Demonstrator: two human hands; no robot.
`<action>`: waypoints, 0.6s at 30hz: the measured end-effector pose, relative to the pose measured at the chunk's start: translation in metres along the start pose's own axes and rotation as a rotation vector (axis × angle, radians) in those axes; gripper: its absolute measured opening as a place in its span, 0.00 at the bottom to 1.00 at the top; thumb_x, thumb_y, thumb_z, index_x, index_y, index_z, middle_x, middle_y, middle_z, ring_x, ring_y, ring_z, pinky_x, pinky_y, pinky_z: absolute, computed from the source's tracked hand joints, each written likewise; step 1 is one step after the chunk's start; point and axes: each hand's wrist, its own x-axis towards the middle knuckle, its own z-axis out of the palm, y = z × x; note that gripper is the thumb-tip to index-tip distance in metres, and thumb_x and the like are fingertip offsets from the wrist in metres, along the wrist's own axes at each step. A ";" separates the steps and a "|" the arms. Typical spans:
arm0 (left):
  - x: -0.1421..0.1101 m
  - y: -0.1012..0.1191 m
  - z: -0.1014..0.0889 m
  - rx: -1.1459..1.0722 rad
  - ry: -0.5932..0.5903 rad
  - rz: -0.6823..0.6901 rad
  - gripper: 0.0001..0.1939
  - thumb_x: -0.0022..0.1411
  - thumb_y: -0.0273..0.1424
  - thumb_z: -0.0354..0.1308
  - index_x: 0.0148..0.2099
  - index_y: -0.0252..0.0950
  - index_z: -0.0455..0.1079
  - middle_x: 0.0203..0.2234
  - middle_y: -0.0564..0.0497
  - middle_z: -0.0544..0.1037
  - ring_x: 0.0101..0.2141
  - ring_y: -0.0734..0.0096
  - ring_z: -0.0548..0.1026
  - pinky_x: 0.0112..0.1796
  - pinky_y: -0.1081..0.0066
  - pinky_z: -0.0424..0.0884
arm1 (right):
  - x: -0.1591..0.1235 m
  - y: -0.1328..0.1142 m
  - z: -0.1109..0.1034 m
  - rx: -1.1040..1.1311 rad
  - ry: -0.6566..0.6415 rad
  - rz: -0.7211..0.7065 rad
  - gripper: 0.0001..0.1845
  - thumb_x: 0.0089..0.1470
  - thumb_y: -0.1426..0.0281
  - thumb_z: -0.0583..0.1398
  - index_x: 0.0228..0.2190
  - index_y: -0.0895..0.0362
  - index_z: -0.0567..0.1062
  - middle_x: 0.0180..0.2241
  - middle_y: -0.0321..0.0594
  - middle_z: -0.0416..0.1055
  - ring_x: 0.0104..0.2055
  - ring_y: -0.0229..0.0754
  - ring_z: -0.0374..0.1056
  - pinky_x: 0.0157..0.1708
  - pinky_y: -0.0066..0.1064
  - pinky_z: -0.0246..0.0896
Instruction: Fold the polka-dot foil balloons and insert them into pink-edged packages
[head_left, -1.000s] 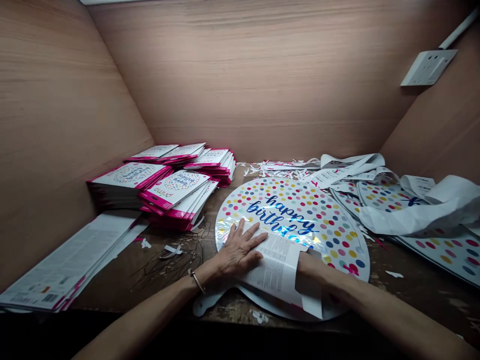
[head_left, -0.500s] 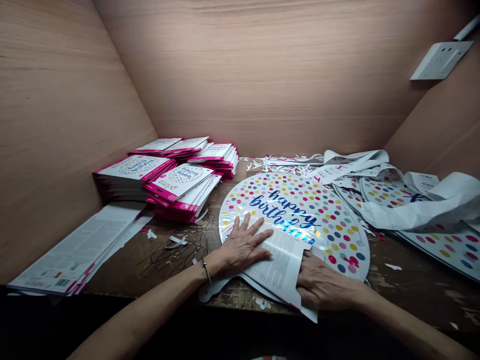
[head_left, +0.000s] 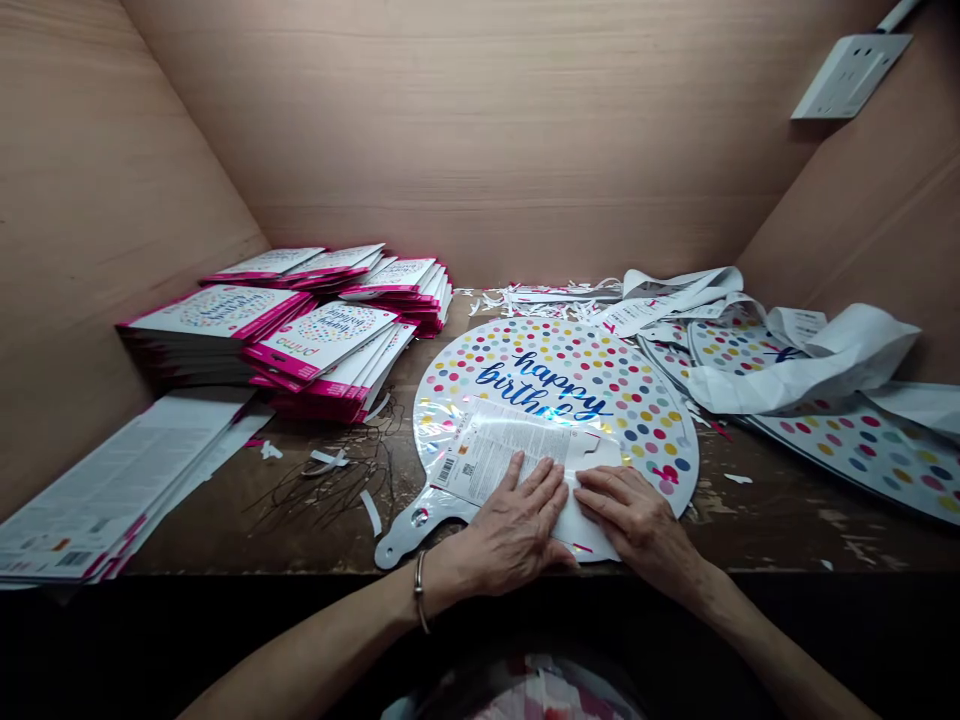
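Left hand, fingers slightly spread, and right hand, fingers close together, lie flat on a printed card toward six o'clock on a round "happy birthday" foil balloon; pink-edged packets sit stacked at ten o'clock on the desk.

Your left hand and right hand are bare, and a thin, silver-coloured metal bangle with a small rounded knob circles your left wrist.

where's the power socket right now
In the head view, the white socket panel is at upper right, on the wooden side wall, below a white conduit.
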 end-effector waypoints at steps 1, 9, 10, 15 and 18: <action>-0.001 0.000 0.000 -0.012 -0.003 -0.003 0.35 0.65 0.49 0.38 0.61 0.23 0.52 0.59 0.33 0.56 0.61 0.51 0.49 0.59 0.48 0.41 | 0.000 0.000 0.000 -0.011 -0.003 -0.004 0.14 0.58 0.75 0.50 0.40 0.57 0.74 0.43 0.47 0.72 0.46 0.47 0.65 0.45 0.45 0.62; -0.002 0.001 -0.003 -0.035 0.009 -0.002 0.37 0.65 0.49 0.37 0.62 0.22 0.50 0.59 0.31 0.55 0.62 0.49 0.47 0.59 0.47 0.39 | 0.016 -0.011 -0.003 -0.170 -0.164 -0.072 0.11 0.52 0.81 0.52 0.33 0.61 0.73 0.35 0.47 0.72 0.38 0.45 0.66 0.37 0.34 0.64; -0.002 0.001 -0.003 -0.035 0.015 -0.004 0.36 0.65 0.49 0.37 0.62 0.22 0.50 0.59 0.31 0.55 0.62 0.49 0.47 0.59 0.47 0.39 | 0.018 -0.013 -0.004 -0.191 -0.219 -0.077 0.10 0.51 0.82 0.53 0.31 0.60 0.72 0.32 0.46 0.71 0.36 0.45 0.66 0.35 0.34 0.63; -0.005 0.002 0.001 -0.048 0.050 -0.010 0.34 0.65 0.48 0.38 0.60 0.23 0.54 0.59 0.32 0.56 0.62 0.50 0.47 0.59 0.47 0.38 | 0.020 -0.026 -0.018 -0.413 -0.168 -0.264 0.13 0.49 0.82 0.52 0.35 0.63 0.73 0.37 0.51 0.71 0.40 0.51 0.65 0.41 0.41 0.61; -0.006 0.001 0.004 -0.053 0.073 -0.009 0.32 0.66 0.46 0.40 0.60 0.24 0.55 0.59 0.33 0.56 0.62 0.50 0.47 0.59 0.47 0.39 | 0.013 -0.031 -0.022 -0.527 -0.135 -0.401 0.20 0.52 0.81 0.48 0.45 0.66 0.70 0.47 0.56 0.67 0.51 0.55 0.60 0.51 0.47 0.53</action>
